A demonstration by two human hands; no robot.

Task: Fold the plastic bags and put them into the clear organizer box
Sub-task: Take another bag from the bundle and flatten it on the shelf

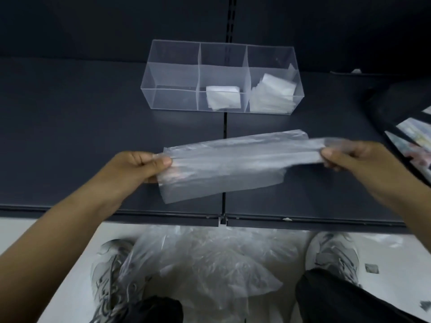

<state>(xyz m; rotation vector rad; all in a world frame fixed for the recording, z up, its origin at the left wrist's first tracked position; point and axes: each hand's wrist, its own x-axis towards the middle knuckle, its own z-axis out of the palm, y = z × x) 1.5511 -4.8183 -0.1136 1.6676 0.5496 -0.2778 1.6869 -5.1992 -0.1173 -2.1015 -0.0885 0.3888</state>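
Over open shelf [70, 136] front, hands [137, 166] [347, 157] pinch bag [233, 164] ends.

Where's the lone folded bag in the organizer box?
Head view: the folded bag sits in the middle compartment of the organizer box, left of the fuller stack.

Dim, flat light; soft wide-angle picture.
The dark shelf [70, 136] reads dull with only faint shadows, the pale floor [396, 257] is brightest, the plastic bag [221, 164] carries a mild sheen; the shelf's front edge bows, and the right hand [345, 155] and shoes [333, 250] are blurred.
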